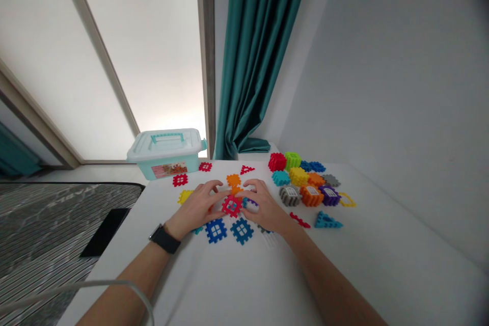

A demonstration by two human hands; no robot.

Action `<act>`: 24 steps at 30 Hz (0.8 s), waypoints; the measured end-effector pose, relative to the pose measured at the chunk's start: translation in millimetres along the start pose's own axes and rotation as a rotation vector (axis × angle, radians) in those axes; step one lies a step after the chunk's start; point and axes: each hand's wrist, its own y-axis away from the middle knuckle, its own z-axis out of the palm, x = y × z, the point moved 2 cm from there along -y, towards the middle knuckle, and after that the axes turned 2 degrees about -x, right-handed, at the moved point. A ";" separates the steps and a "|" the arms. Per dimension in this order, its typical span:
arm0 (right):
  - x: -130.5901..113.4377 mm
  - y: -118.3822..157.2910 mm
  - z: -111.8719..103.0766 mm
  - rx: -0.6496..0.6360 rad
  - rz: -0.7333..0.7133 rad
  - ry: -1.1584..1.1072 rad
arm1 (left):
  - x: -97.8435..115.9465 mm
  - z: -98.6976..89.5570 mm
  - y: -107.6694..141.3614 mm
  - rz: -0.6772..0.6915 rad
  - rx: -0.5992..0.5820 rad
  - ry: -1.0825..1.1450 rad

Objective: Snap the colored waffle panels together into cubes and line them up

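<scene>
Both of my hands meet around a red square interlocking tile (232, 206) with toothed edges and a window-like centre. My left hand (196, 207), with a dark watch on its wrist, has its fingertips at the tile's left side. From the right, my right hand (266, 209) touches the opposite side with its thumb and fingers. Just beyond lies an orange tile (233, 180). A purple piece (252, 202) shows partly beneath the right fingers. Nearer to me are two blue window tiles (216, 231). A yellow tile (185, 196) is half covered by my left hand.
Stacks of coloured tiles, including a grey stack (290, 196), stand to the right on the white table (229, 285). A teal triangular piece (327, 220) lies before them. A lidded box (168, 155) stands back left, near red tiles (180, 180). A pale cable (114, 282) crosses lower left.
</scene>
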 end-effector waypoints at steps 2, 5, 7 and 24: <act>-1.0 0.0 -0.7 -0.014 0.008 -0.009 | 0.7 0.9 0.0 0.003 -0.006 0.001; -2.9 -0.3 -2.6 -0.012 0.014 -0.014 | 0.8 3.9 -0.1 -0.024 0.023 0.035; -4.7 -0.5 -3.2 -0.002 0.010 -0.020 | 0.4 6.4 -0.3 -0.063 0.067 0.074; -13.6 -0.6 4.9 0.133 0.058 -0.041 | 5.5 9.3 -2.4 -0.124 0.207 0.252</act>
